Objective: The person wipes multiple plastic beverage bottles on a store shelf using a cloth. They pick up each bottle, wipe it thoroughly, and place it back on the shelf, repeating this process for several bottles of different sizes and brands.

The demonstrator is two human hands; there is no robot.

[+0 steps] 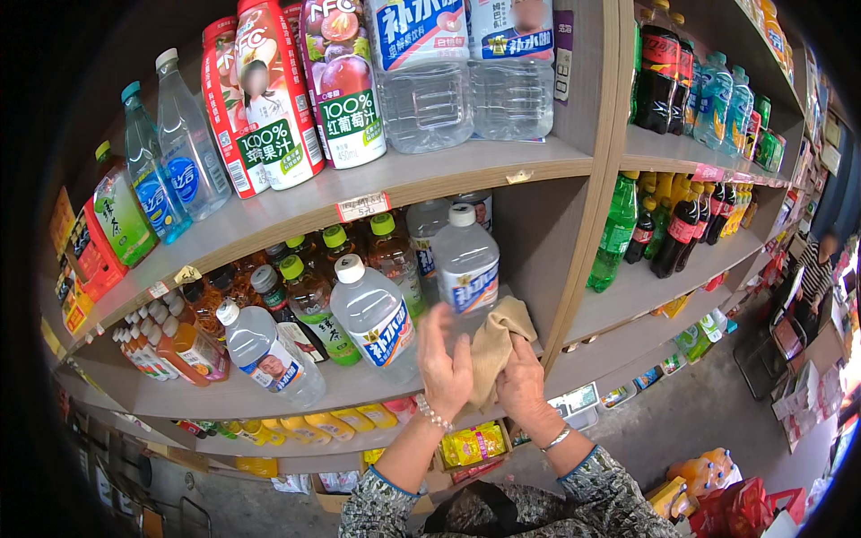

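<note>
Both hands are up in front of the middle wooden shelf (359,381) now. The right hand (523,384) is curled shut around the lower end of one tan folded cloth (495,345), thumb pressed against the fabric. The left hand (444,363) is spread flat, fingers loosely extended, palm lying against the cloth's left side without gripping it. One beaded bracelet sits on the left wrist, one thin bangle on the right.

The cloth rises between the two hands, and its top fold hangs just in front of the shelf edge, below one clear plastic water bottle with a white cap (466,264). A second clear white-capped bottle (377,318) stands just left of the left hand, and a third (265,354) further left, tilted. Behind them I count four green-capped tea bottles. On the upper shelf (430,175): two red-and-white juice bottles, one purple grape one, two large clear bottles. Right bay: one green soda bottle (616,233) beside dark cola bottles.
</note>
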